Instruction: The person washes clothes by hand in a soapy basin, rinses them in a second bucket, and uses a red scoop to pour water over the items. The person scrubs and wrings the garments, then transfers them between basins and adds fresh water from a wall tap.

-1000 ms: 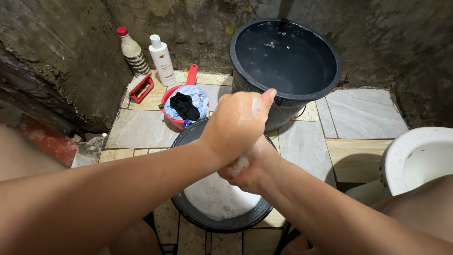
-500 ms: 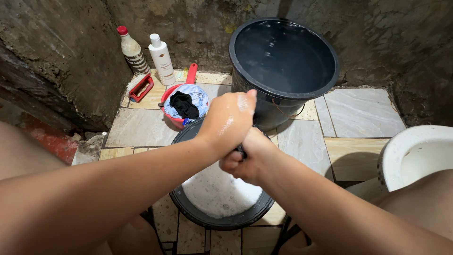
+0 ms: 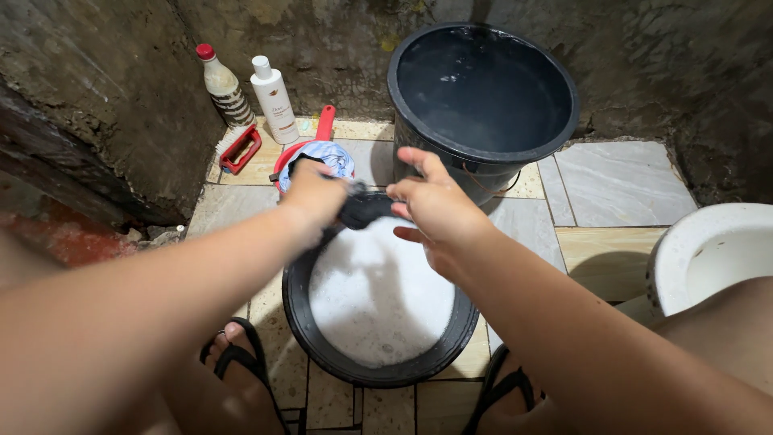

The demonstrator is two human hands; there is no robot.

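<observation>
My left hand [image 3: 316, 195] grips a small wet black cloth [image 3: 364, 209] above the far rim of a black basin [image 3: 322, 342] filled with white suds [image 3: 378, 294]. My right hand [image 3: 435, 205] hovers just right of the cloth, fingers spread, holding nothing. Behind my left hand sits a red dipper [image 3: 325, 122] holding a light blue striped garment [image 3: 326, 155]. Both forearms reach forward over the basin.
A large black bucket [image 3: 483, 89] of water stands at the back. A brown bottle [image 3: 223, 87], a white bottle [image 3: 271, 95] and a red scrub brush [image 3: 239, 150] sit by the rough wall. A white toilet bowl [image 3: 708, 258] is at right. My sandalled feet [image 3: 237, 354] flank the basin.
My hands were clasped together, wringing over the suds. Now they have parted; the left carried the black cloth toward the red dipper and the right let go and opened.
</observation>
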